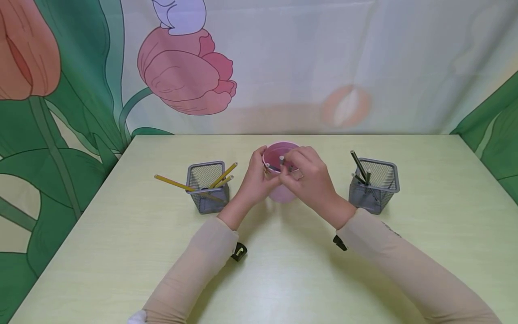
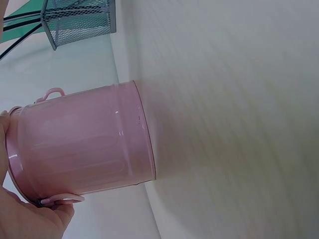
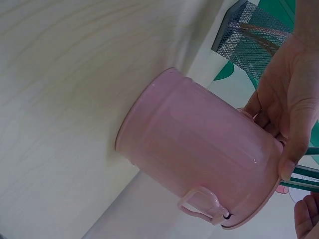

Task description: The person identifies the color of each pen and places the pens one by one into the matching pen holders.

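In the head view a pink bucket (image 1: 282,193) with small side handles stands on the table. My left hand (image 1: 258,177) holds it by the rim; the right wrist view shows the left thumb pressed near the rim and other fingers around the side. My right hand (image 1: 309,175) is over the bucket's mouth, thumb and forefinger pinching a dark green pencil (image 1: 281,159) near its end. Several green pencils (image 3: 305,172) stick out past the rim in the right wrist view, where only the right fingertips (image 3: 305,216) show. The pencils' lower ends are hidden inside the bucket.
Left of the bucket stands a grey mesh pencil holder (image 1: 206,204) with yellow pencils (image 1: 174,182), one leaning far out. To the right, another mesh holder (image 1: 374,198) has dark green pencils (image 1: 358,162). A printed curtain (image 1: 283,67) hangs behind the table (image 1: 275,288).
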`<action>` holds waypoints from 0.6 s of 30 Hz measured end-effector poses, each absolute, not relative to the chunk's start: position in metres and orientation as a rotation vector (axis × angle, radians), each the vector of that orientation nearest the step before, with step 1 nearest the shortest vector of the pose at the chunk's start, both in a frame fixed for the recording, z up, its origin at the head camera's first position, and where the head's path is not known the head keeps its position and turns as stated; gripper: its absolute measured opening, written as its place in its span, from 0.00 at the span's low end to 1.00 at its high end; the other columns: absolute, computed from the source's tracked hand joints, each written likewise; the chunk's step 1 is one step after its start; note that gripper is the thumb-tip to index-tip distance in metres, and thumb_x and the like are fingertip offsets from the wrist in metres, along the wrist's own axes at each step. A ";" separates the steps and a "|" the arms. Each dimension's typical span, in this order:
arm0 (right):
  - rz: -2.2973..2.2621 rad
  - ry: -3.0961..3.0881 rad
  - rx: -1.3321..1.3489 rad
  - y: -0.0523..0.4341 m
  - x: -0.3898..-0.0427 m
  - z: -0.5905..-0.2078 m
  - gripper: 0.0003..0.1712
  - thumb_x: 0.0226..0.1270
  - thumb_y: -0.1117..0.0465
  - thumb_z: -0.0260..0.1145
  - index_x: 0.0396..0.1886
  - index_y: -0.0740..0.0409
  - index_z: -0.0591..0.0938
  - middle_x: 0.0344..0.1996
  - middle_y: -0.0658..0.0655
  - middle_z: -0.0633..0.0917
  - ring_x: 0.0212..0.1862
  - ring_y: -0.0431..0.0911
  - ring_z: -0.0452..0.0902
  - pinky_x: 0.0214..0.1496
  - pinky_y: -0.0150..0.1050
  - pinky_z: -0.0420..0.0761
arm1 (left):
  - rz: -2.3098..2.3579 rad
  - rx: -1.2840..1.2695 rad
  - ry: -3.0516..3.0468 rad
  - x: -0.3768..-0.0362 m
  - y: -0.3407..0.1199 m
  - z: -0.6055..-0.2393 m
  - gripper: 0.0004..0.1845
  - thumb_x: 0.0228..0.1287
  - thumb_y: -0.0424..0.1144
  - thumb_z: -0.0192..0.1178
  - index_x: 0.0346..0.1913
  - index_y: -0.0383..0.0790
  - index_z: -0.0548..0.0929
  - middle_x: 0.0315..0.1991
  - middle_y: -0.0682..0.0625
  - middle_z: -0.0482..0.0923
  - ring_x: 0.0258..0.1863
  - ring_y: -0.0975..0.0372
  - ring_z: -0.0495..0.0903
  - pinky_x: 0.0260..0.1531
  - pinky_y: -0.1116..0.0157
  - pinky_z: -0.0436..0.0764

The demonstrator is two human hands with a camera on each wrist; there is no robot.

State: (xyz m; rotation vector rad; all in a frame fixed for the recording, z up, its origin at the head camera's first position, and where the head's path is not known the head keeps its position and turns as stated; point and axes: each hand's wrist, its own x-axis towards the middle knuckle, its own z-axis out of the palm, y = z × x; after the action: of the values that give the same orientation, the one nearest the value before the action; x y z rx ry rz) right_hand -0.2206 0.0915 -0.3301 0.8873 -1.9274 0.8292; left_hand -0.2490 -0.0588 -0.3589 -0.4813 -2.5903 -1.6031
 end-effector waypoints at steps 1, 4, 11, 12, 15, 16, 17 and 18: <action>0.829 -1.934 0.886 0.091 -0.221 -0.331 0.05 0.47 0.74 0.63 0.27 0.66 0.78 0.27 0.59 0.81 0.34 0.51 0.74 0.34 0.41 0.81 | -1.600 -0.479 -2.590 -0.249 -0.059 -0.359 0.47 0.56 0.39 0.66 0.70 0.27 0.49 0.65 0.33 0.58 0.66 0.48 0.63 0.69 0.54 0.61; 0.830 -1.954 0.886 0.092 -0.224 -0.334 0.05 0.48 0.74 0.62 0.28 0.66 0.78 0.27 0.59 0.81 0.34 0.51 0.74 0.35 0.42 0.80 | -1.592 -0.483 -2.581 -0.249 -0.059 -0.359 0.47 0.56 0.38 0.67 0.70 0.26 0.49 0.65 0.32 0.58 0.66 0.48 0.64 0.69 0.54 0.61; 0.841 -2.014 0.859 0.094 -0.225 -0.339 0.05 0.50 0.74 0.63 0.30 0.66 0.78 0.29 0.59 0.82 0.35 0.51 0.74 0.37 0.42 0.81 | -1.582 -0.490 -2.583 -0.249 -0.059 -0.359 0.47 0.56 0.39 0.67 0.70 0.26 0.50 0.65 0.32 0.58 0.66 0.48 0.63 0.69 0.54 0.61; 0.844 -2.019 0.857 0.094 -0.225 -0.340 0.06 0.50 0.74 0.63 0.30 0.66 0.78 0.29 0.59 0.82 0.35 0.51 0.74 0.37 0.42 0.81 | -1.583 -0.491 -2.582 -0.249 -0.058 -0.360 0.47 0.55 0.39 0.67 0.70 0.26 0.50 0.65 0.32 0.58 0.66 0.48 0.63 0.69 0.54 0.60; 0.850 -2.032 0.854 0.095 -0.225 -0.341 0.06 0.50 0.74 0.63 0.30 0.67 0.78 0.29 0.60 0.82 0.36 0.51 0.74 0.37 0.42 0.81 | -1.585 -0.488 -2.578 -0.249 -0.058 -0.361 0.47 0.55 0.39 0.67 0.70 0.26 0.50 0.65 0.32 0.58 0.66 0.48 0.63 0.69 0.54 0.60; 0.850 -2.034 0.855 0.095 -0.225 -0.341 0.06 0.50 0.74 0.63 0.30 0.67 0.78 0.29 0.60 0.82 0.36 0.51 0.74 0.37 0.42 0.81 | -1.585 -0.487 -2.578 -0.249 -0.058 -0.361 0.47 0.55 0.39 0.67 0.70 0.26 0.50 0.65 0.32 0.58 0.66 0.48 0.63 0.69 0.54 0.60; 0.853 -2.036 0.855 0.095 -0.225 -0.341 0.06 0.50 0.74 0.63 0.30 0.67 0.78 0.30 0.60 0.82 0.36 0.52 0.74 0.38 0.42 0.81 | -1.584 -0.486 -2.577 -0.249 -0.058 -0.361 0.47 0.55 0.39 0.67 0.70 0.26 0.50 0.65 0.32 0.58 0.66 0.48 0.63 0.69 0.54 0.60; 0.856 -2.038 0.857 0.095 -0.225 -0.342 0.06 0.50 0.74 0.63 0.30 0.66 0.78 0.30 0.60 0.81 0.36 0.52 0.74 0.38 0.42 0.81 | -1.586 -0.485 -2.576 -0.249 -0.058 -0.361 0.47 0.55 0.38 0.67 0.70 0.26 0.50 0.65 0.32 0.58 0.66 0.48 0.63 0.69 0.54 0.60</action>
State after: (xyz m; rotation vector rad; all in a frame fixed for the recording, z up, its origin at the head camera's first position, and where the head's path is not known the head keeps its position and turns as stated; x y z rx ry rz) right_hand -0.2251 0.0947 -0.3417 0.8566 -2.0376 0.8561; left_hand -0.2487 -0.0580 -0.3613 -0.4850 -2.5763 -1.5863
